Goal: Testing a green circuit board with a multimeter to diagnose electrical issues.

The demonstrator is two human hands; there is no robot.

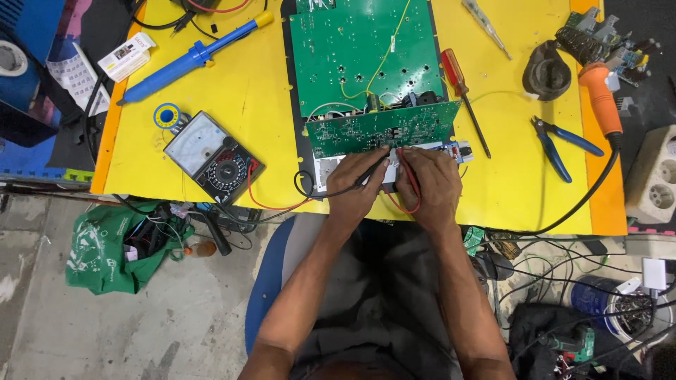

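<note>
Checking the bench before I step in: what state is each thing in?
Left hand: grip shut on black probe, at the board.
Right hand: grip shut on red probe.
Small green board: tilted up on edge.
Analog multimeter: lying flat, leads attached.
Blue pliers: lying flat, untouched.

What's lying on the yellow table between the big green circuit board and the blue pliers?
In the head view, a red-handled screwdriver lies between the green circuit board and the blue pliers.

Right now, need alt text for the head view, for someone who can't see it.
Seen from above, a person's left hand holds a black probe and right hand a red probe against a small green circuit board on a yellow table. An analog multimeter lies to the left, a red-handled screwdriver and blue pliers to the right.
</note>
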